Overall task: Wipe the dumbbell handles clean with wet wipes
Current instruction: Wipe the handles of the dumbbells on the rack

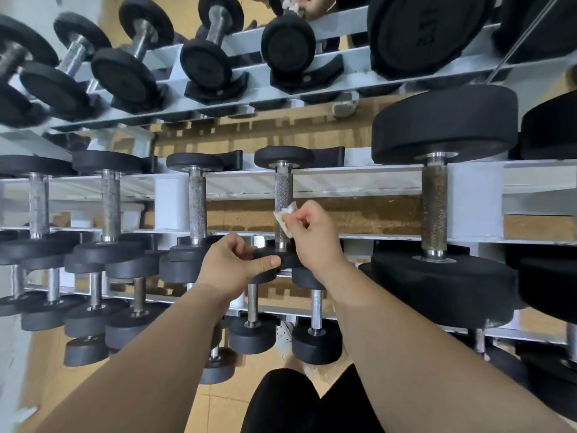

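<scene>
A pale metal rack (343, 179) spans the whole frame, with a heavier dumbbell (443, 282) at the right. At centre lies a small dumbbell (282, 157), its knurled handle (283, 189) running up the frame. The left hand (231, 267) curls round its near black head, thumb along the edge. The right hand (315, 235) pinches a crumpled wet wipe (284, 218) against the handle's lower half.

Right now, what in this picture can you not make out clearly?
Head view only:
Lower part of the knurled steel dumbbell handle: covered by the crumpled white wet wipe and right hand.
Its near black round head: mostly under the left hand.
Another hand at the top: cut off by the picture's edge.
Black dumbbells at far left: blurred.
</scene>
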Demonstrator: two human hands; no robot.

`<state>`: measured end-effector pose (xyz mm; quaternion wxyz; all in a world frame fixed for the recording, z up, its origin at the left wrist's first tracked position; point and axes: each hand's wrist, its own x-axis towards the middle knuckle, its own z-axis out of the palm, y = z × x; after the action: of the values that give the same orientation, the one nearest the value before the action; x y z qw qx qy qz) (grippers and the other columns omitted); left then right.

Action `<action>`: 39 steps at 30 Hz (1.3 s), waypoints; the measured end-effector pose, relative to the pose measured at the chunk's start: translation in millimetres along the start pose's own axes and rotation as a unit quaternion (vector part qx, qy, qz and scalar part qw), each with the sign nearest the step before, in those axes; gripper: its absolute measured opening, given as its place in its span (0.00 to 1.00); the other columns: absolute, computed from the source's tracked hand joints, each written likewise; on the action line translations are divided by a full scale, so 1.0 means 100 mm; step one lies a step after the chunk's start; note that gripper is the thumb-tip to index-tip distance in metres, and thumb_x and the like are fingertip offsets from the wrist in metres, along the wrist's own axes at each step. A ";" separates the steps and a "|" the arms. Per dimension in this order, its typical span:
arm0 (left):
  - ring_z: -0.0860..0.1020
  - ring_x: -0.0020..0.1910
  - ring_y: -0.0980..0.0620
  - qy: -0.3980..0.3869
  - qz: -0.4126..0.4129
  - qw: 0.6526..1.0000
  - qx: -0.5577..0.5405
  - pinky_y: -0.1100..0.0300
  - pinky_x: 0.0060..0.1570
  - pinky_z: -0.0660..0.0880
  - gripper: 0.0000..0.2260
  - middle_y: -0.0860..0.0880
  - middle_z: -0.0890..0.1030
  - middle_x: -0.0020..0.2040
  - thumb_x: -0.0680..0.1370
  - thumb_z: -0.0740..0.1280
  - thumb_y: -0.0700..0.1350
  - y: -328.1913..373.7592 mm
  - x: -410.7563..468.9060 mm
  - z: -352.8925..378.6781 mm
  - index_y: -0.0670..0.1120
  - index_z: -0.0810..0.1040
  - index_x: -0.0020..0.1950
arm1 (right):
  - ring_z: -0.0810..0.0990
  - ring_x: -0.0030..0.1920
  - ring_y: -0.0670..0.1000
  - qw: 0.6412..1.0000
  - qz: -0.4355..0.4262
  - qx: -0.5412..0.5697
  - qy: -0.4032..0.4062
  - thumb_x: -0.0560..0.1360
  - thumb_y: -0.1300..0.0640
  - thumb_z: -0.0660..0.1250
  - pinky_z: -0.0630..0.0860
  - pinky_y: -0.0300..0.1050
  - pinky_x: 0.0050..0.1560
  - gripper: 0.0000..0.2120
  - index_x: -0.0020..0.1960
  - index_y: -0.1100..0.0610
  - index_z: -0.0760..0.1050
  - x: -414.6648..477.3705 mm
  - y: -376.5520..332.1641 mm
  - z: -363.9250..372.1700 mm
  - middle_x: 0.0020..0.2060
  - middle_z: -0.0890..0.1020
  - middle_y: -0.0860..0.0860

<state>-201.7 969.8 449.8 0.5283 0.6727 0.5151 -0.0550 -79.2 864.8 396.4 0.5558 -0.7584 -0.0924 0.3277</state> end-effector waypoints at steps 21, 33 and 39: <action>0.68 0.36 0.51 -0.009 0.011 1.000 -0.007 0.70 0.29 0.71 0.29 0.50 0.68 0.35 0.65 0.84 0.42 0.02 0.02 0.04 0.46 0.60 0.40 | 0.77 0.38 0.48 0.984 -0.076 -0.158 0.031 0.82 0.50 0.61 0.77 0.51 0.38 0.07 0.47 0.50 0.68 0.30 -0.43 0.03 0.38 0.78 0.47; 0.63 0.36 0.49 -0.005 -0.006 1.000 0.015 0.55 0.35 0.67 0.29 0.47 0.65 0.37 0.64 0.84 0.49 0.04 -0.04 0.25 0.47 0.62 0.41 | 0.74 0.36 0.53 0.931 -0.159 -0.328 0.006 0.79 0.52 0.65 0.69 0.45 0.34 0.07 0.43 0.49 0.71 0.43 -0.48 -0.04 0.35 0.77 0.48; 0.63 0.36 0.49 0.040 0.011 0.996 0.076 0.57 0.34 0.64 0.31 0.48 0.66 0.37 0.60 0.85 0.55 0.10 -0.09 0.38 0.47 0.63 0.40 | 0.79 0.41 0.51 0.917 -0.136 -0.358 -0.111 0.76 0.49 0.70 0.77 0.47 0.41 0.07 0.40 0.46 0.75 0.06 -0.32 -0.30 0.39 0.81 0.45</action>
<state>-179.9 935.9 445.5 0.4551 0.7182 0.5228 -0.0619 -49.1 855.9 427.9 0.2729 -0.8453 -0.3671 0.2759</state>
